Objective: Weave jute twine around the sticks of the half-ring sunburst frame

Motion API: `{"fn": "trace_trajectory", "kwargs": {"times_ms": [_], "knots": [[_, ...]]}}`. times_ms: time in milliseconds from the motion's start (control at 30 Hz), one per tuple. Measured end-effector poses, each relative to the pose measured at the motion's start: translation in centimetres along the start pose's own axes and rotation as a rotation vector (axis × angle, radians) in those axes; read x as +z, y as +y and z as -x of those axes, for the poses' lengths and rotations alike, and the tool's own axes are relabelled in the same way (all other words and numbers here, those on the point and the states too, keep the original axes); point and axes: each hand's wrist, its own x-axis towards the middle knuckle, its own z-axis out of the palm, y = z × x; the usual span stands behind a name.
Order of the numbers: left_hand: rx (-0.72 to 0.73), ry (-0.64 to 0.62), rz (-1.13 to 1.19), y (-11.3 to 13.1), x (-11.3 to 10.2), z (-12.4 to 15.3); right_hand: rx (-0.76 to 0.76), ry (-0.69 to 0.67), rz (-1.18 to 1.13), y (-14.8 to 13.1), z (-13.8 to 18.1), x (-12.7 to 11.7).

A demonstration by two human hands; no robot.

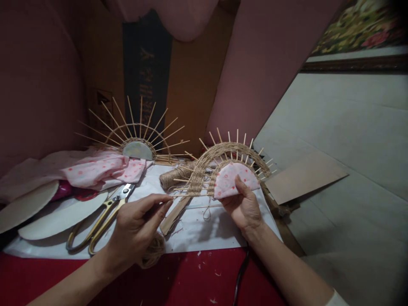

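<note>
Pale flat pieces point(63, 217): two with curved edges, at half past eight from the middle of the view.
Dotted cloth point(102, 170): pink, crumpled, at nine o'clock, just above the pale pieces.
Scissors point(123, 196): brass-coloured handles toward seven o'clock, blades toward one, on the white sheet point(197, 238) that covers part of the desk point(191, 280); the desk's red front shows at six.
Second fan point(137, 151): upright at nine o'clock behind the cloth, its sticks spreading from about nine round to three, a thin arc across them.
Cardboard box point(194, 85): behind, at eleven to twelve, with a dark printed band.
Left hand point(137, 225): at half past seven; grip closed, thumb and fingertips together by the woven fan's lowest left stick; cannot tell whether they pinch the stick or a strand.
Twine ball point(154, 251): at seven, partly behind the left hand.
Twine spool point(177, 174): on its side at eight, near the woven fan.
Brown strip point(174, 216): slanting on the sheet at seven.
Woven fan point(231, 170): at four o'clock, above the sheet, a broad twine band arching over its dotted half-disc point(225, 185).
Right hand point(245, 206): at half past four; grip holding the woven fan by the half-disc, thumb on the front.
Black cord point(240, 272): at five.
Flat board point(307, 176): at three, on the tiled floor point(360, 123).
</note>
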Motion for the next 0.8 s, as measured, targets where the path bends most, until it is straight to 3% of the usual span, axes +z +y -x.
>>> {"fn": "trace_trajectory", "kwargs": {"times_ms": [400, 800], "knots": [[-0.066, -0.011, 0.076, 0.21, -0.15, -0.40, -0.040, -0.022, 0.011, -0.19, -0.01, -0.12], [-0.090, -0.061, 0.117, 0.44, -0.41, -0.47, 0.011, 0.054, -0.010, -0.30, -0.28, 0.04]]}}
